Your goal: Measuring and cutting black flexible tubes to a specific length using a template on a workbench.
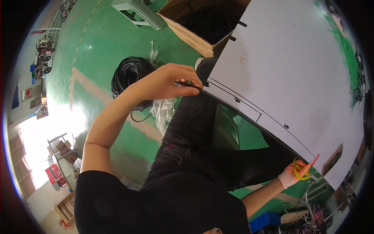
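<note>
My left hand (175, 81) pinches a thin black cable (233, 109) between thumb and fingers, at the near edge of the white tabletop (272, 58). The cable runs along that edge toward my right hand (290, 175), beside black measuring lines drawn on the top. My right hand is closed around yellow-handled scissors (298, 170), with a white covering over part of the hand. Whether its fingers also grip the cable I cannot tell. A narrow red strip (316, 159) lies by the scissors. On the floor at left sits a coil of black cable (128, 74).
A cardboard box (187, 37) of black cables stands beyond my left hand, near a pale stool (142, 13). Green strands (346, 54) lie along the table's far right. Clear plastic wrap (163, 115) rests by the coil. A blue bin (265, 222) is at lower right.
</note>
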`<move>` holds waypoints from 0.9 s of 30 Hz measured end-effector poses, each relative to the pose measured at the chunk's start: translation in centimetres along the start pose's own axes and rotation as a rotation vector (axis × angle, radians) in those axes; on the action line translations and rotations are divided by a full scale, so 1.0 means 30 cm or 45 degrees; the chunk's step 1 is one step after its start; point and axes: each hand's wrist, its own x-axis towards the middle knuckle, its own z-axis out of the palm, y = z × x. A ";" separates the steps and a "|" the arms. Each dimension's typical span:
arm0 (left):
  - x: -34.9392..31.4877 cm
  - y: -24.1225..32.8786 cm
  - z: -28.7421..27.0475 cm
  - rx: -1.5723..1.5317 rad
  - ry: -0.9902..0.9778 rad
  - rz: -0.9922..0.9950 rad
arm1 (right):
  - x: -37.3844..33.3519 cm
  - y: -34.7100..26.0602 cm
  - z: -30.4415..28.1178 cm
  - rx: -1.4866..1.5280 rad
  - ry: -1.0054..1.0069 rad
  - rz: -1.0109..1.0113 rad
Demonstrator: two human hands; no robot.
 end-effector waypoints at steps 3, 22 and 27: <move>0.000 -0.010 0.002 0.019 -0.007 0.013 | -0.009 -0.002 0.016 -0.029 0.012 -0.003; 0.090 0.113 0.095 -0.898 0.374 -0.275 | 0.208 -0.273 0.669 -1.368 -0.461 -0.891; 0.083 0.139 0.127 -1.038 0.446 -0.320 | -0.310 0.024 0.677 -1.259 -1.591 0.402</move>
